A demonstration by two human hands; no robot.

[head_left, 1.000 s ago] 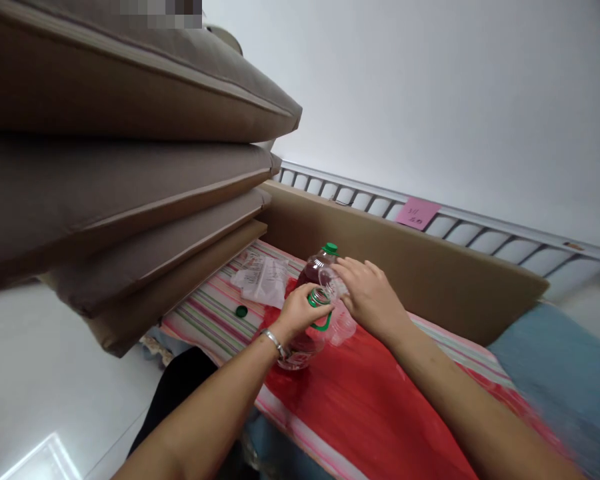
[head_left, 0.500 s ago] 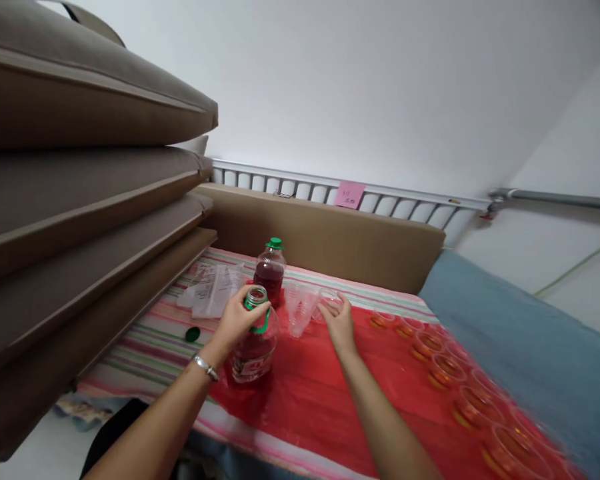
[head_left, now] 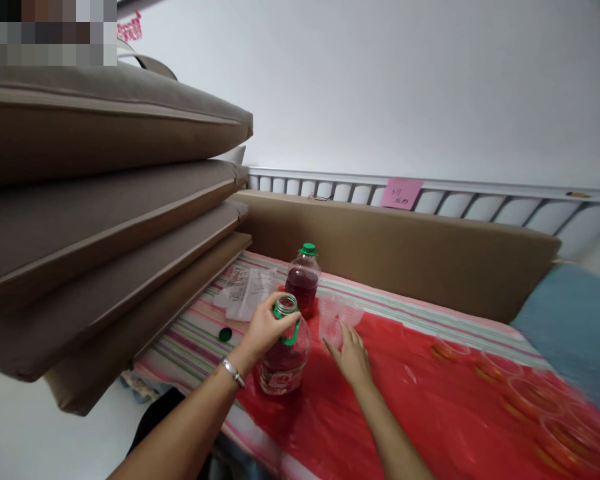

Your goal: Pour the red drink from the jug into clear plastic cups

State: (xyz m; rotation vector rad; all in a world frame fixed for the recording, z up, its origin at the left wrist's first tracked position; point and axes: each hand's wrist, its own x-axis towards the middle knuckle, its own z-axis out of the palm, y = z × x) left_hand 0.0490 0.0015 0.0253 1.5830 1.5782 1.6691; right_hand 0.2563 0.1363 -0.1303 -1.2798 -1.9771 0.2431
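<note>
Gripping the neck of the open bottle (head_left: 284,350) at the lower middle of the frame, my left hand (head_left: 266,327) is curled closed around it while the bottle stands upright on the red sheet (head_left: 405,407). My right hand (head_left: 349,355) lies open, fingers spread, its fingertips touching the clear cups (head_left: 336,319) just right of the bottle. A capped bottle (head_left: 303,280) stands behind, and a green cap (head_left: 225,334) lies left on the striped cloth (head_left: 190,333).

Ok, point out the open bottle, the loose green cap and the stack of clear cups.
open bottle (head_left: 284,353): head view, on its clear belly below the neck.
loose green cap (head_left: 225,334): head view, on its top.
stack of clear cups (head_left: 330,320): head view, on the cup wall.
</note>
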